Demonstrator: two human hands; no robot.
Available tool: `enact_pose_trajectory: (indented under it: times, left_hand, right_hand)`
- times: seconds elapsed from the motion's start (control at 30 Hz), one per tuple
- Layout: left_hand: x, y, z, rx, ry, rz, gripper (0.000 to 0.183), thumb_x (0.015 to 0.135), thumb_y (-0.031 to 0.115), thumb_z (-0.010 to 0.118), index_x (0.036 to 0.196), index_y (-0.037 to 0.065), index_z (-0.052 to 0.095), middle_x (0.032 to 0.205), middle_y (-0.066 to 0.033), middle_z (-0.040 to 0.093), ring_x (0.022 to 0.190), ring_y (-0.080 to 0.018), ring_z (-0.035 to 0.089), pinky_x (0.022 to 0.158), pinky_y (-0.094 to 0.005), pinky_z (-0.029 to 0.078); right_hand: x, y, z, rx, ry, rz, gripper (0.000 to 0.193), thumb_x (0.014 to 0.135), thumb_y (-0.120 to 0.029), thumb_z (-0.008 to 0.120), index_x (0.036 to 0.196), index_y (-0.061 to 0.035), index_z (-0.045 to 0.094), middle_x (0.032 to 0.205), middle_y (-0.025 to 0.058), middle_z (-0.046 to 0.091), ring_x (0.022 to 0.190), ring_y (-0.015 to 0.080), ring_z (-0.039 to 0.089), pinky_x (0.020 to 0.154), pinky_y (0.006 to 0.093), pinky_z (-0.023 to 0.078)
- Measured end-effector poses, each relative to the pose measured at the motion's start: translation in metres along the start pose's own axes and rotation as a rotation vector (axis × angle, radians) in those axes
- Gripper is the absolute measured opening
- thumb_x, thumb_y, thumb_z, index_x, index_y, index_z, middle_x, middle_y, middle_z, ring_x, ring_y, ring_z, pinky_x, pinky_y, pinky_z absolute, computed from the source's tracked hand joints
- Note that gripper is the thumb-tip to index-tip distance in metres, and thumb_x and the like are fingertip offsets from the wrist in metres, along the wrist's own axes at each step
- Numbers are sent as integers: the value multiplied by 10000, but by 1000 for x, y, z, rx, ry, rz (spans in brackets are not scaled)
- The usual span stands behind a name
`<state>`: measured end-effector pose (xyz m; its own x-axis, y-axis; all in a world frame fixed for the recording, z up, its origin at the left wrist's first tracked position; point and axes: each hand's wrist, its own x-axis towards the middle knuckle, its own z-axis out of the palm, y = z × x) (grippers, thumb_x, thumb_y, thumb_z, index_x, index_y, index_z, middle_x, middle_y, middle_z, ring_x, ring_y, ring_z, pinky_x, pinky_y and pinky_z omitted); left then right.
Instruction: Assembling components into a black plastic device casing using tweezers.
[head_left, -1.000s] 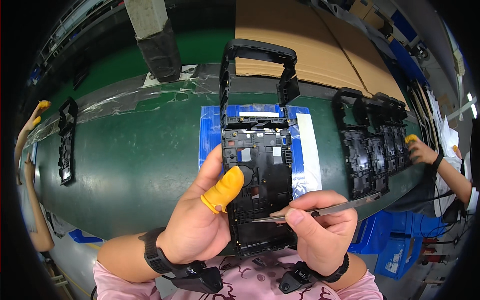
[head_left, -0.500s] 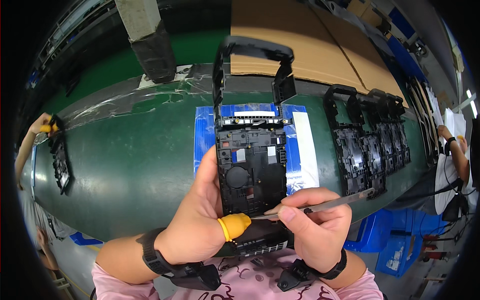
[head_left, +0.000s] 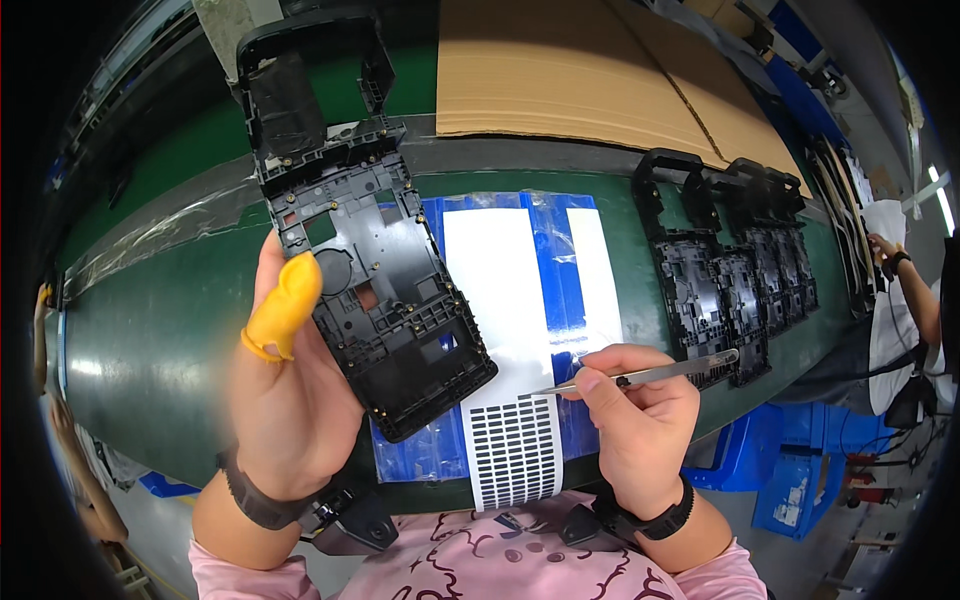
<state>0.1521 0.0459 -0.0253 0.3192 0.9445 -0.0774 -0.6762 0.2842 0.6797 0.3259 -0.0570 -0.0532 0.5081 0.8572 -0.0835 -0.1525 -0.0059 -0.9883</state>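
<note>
By the left hand point(head_left: 305, 410), a black frame point(head_left: 375, 300) is gripped between thumb and fingers left of centre, while over a white sheet point(head_left: 495, 300) at centre, tweezers point(head_left: 690, 368) are pinched by the right hand point(head_left: 645, 425).

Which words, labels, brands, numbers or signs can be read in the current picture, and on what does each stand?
None can be read.
White label on the blue crate: too small.
White strip: rows of black rectangles, no lettering discernible.
Black plastic frame in the left hand: no legible marking.
Pink shirt: dark line drawing, no word discernible.
</note>
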Motion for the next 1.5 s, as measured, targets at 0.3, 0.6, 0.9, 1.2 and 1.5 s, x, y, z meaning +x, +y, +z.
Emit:
enact_pose_trajectory:
  times: [0.3, 0.6, 0.9, 1.2, 1.5]
  left_hand:
    - [-2, -5, 8, 116, -3, -79, 406, 900, 336, 373, 1237, 110, 358, 1167, -59, 478, 1058, -196, 478, 905, -380, 392]
    - [-16, -14, 9, -57, -116, -325, 397, 905, 194, 407, 1265, 61, 304, 1179, -93, 465, 1052, -197, 494, 895, -345, 415]
    - [-22, -16, 11, 57, -119, -348, 512, 874, 314, 460, 1278, 65, 270, 1193, -111, 451, 1076, -217, 478, 907, -364, 402]
    - [-23, -17, 7, -139, -146, -339, 386, 899, 127, 421, 1267, 77, 317, 1180, -82, 465, 1072, -179, 468, 914, -331, 382]
    - [-25, -16, 7, 14, -115, -308, 489, 857, 201, 493, 1272, 60, 276, 1190, -106, 449, 1060, -213, 481, 917, -350, 380]
  right_hand:
    - [-1, -3, -3, 54, 2, 65, 148, 742, 63, 581, 889, 71, 559, 755, 107, 604, 654, 124, 599, 567, 192, 468]
    - [-8, -30, 25, 273, -162, -129, 167, 749, 78, 584, 912, 82, 551, 810, 128, 602, 719, 129, 589, 646, 213, 469]
    - [-5, -19, 30, 296, -193, -60, 165, 758, 66, 587, 919, 78, 554, 839, 126, 595, 760, 153, 597, 681, 235, 479]
    - [-4, -19, 32, 254, -210, -71, 162, 760, 65, 584, 918, 84, 554, 834, 125, 594, 764, 159, 600, 685, 237, 485]
    - [-3, -15, 35, 242, -185, -70, 158, 759, 60, 589, 914, 80, 566, 839, 110, 593, 736, 133, 591, 661, 213, 481]
